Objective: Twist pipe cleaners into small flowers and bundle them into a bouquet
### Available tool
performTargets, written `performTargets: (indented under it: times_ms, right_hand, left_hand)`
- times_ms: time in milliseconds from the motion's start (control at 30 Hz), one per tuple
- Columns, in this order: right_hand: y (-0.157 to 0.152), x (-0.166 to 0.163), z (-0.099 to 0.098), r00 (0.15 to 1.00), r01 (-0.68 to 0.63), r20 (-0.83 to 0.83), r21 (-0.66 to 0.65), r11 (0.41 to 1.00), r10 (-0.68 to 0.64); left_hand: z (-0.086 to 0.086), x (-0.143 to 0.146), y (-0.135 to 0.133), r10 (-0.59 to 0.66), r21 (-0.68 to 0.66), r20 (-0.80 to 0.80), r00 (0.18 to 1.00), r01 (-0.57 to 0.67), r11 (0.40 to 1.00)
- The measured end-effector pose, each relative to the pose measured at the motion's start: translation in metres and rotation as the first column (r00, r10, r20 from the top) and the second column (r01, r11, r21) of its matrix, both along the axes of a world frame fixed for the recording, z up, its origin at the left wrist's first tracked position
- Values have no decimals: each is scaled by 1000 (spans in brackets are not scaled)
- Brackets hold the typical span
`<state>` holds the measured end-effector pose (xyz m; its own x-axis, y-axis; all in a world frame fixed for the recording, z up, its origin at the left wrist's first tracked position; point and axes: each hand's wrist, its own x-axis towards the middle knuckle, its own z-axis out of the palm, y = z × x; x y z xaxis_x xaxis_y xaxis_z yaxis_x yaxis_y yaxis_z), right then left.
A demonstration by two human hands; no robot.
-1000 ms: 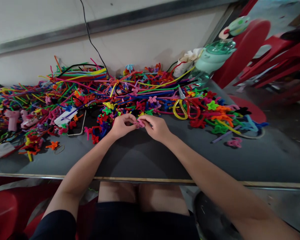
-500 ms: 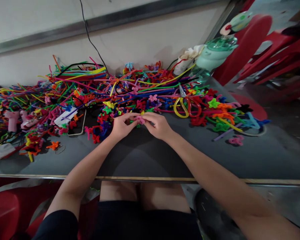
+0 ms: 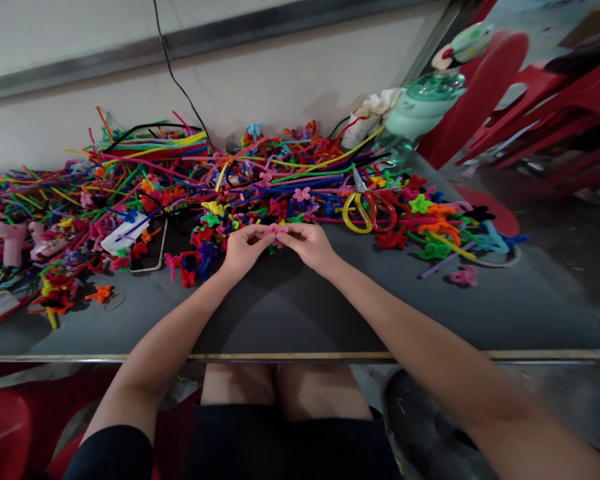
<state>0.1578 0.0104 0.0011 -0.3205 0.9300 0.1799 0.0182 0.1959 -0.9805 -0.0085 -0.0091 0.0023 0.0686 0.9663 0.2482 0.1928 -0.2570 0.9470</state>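
Over a dark table (image 3: 290, 307), mid-frame, pinching the pink piece (image 3: 275, 229) between the fingers of left hand (image 3: 243, 252) and right hand (image 3: 312, 249). Probably light, soft, bendable, hardly slippery; best held lightly by the edges, without crushing.

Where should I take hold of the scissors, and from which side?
Probably by the yellow loop and red loop, coming from the near table edge with the right hand, once it is free of the pink piece. The scissors lie with their loops toward that edge and blades pointing away, toward the wall.
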Motion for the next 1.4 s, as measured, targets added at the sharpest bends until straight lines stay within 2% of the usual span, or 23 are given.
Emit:
performTargets:
  times_ms: [67, 133, 200, 267, 467, 667, 833, 967, 1067, 1133, 1200, 1233, 1300, 1400]
  right_hand:
    - [2, 1, 2, 1000, -11, -21, -39, 999, 10]
    - [3, 3, 4, 999, -32, -19, -83, 996, 30]
    - [4, 5, 6, 995, -96, -1, -125, 987, 97]
    - [4, 7, 7, 981, -186, 17, -157, 970, 191]
    - [5, 13, 13, 938, -326, 55, -208, 922, 343]
    - [7, 15, 12, 903, -389, 45, -335, 858, 427]
    - [9, 16, 8, 914, -361, 70, -309, 880, 400]
    - [8, 18, 8, 905, -334, 223, -154, 930, 362]
    - [6, 16, 9, 918, -190, 374, 132, 973, 129]
    - [4, 13, 8, 898, -137, 438, 358, 924, -37]
    - [4, 9, 7, 869, -158, 480, 492, 856, -116]
    - [4, 8, 6, 862, -170, 491, 518, 839, -128]
    - [5, 7, 5, 873, -144, 469, 508, 849, -133]
    - [8, 10, 4, 924, -78, 378, 321, 944, -52]
  left_hand:
    - [3, -4, 1, 7, 95, -138, 990, 6, 996]
    - [8, -10, 2, 90, 260, -321, 943, -4, 966]
    - [10, -16, 4, 145, 403, -482, 864, 72, 912]
    - [11, -22, 6, 142, 460, -592, 793, 188, 868]
    - [19, -31, 2, 69, 439, -735, 674, 396, 807]
    - [32, -29, -4, 59, 388, -829, 556, 497, 776]
    - [37, -26, -3, 66, 373, -869, 490, 563, 738]
    - [32, -21, -4, 83, 354, -894, 441, 581, 733]
    - [23, -14, -5, 120, 377, -863, 491, 467, 800]
    - [16, -10, -4, 112, 343, -805, 583, 303, 889]
    - [11, -7, -2, 59, 209, -718, 693, 134, 969]
    - [9, -6, -1, 27, 125, -660, 751, 74, 989]
    - [8, -6, 1, -19, -4, -518, 855, 20, 1000]
    - [10, -7, 3, -39, -32, -366, 930, 29, 999]
